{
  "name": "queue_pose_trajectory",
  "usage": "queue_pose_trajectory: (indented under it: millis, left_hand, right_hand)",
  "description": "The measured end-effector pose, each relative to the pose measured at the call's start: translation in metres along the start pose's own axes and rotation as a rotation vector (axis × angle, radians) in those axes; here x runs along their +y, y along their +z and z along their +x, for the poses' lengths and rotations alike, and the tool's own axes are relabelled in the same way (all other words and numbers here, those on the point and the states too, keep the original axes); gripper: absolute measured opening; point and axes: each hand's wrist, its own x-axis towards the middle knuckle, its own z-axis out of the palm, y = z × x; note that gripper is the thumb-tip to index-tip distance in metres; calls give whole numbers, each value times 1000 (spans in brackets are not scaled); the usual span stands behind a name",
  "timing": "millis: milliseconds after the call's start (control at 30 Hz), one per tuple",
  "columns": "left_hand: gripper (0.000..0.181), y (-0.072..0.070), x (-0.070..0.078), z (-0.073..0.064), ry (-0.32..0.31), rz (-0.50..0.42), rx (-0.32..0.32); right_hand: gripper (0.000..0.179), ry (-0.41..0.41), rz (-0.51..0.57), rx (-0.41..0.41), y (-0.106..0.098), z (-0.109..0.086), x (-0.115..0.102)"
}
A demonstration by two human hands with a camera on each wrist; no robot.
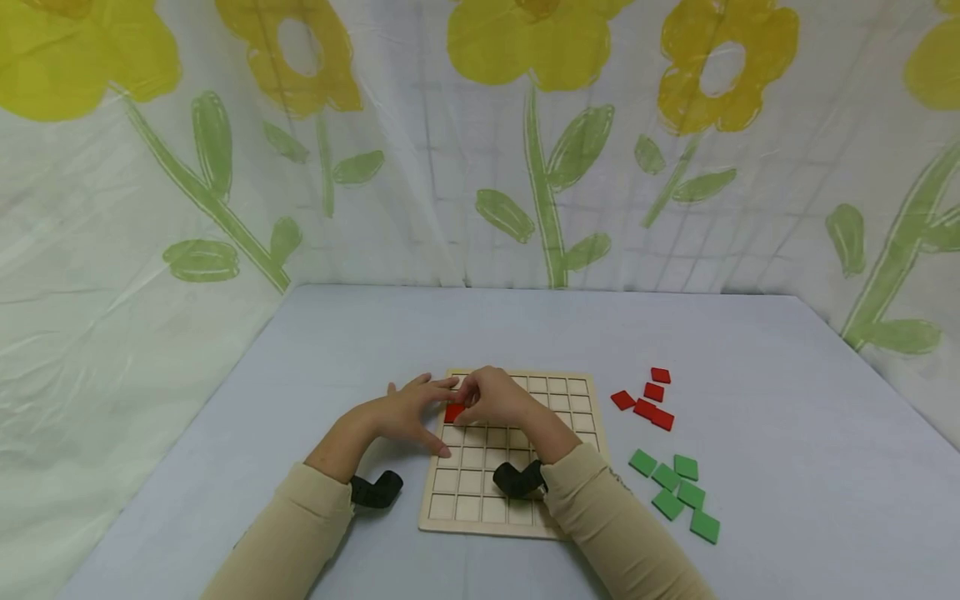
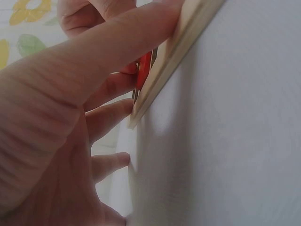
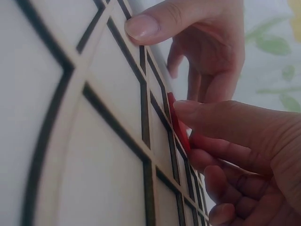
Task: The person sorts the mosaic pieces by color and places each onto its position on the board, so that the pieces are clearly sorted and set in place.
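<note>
A wooden grid board [image 1: 468, 527] lies on the table under both hands. One red square tile [image 1: 454, 412] is at the board's left side, a few rows from its far edge. My right hand [image 1: 498, 398] pinches this red tile [image 3: 178, 123] between thumb and forefinger, its other fingers curled. My left hand [image 1: 408, 412] spreads over the board's left edge, the thumb touching the board nearer to me. Its fingertips rest around the edge and on the table beside it in the left wrist view. Part of the grid is hidden by my right hand and forearm.
To the board's right lie several loose red tiles [image 1: 653, 392], some touching. Nearer to me are several green tiles [image 1: 691, 495]. A white curtain [image 1: 390, 225] with painted flowers hangs behind the pale table [image 1: 765, 400]. Each wrist carries a black camera mount [image 1: 377, 490].
</note>
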Motion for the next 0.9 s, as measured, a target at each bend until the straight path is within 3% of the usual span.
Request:
queue_pose_trajectory:
  millis: [467,900]
  left_hand:
    - [79,0,-2,0,18,-13,-11]
    - [82,3,0,1,11,5,-12]
  right_hand:
    - [19,-18,-38,-4,-13,-5,9]
    - [30,-40,-56,50,-59,-36,20]
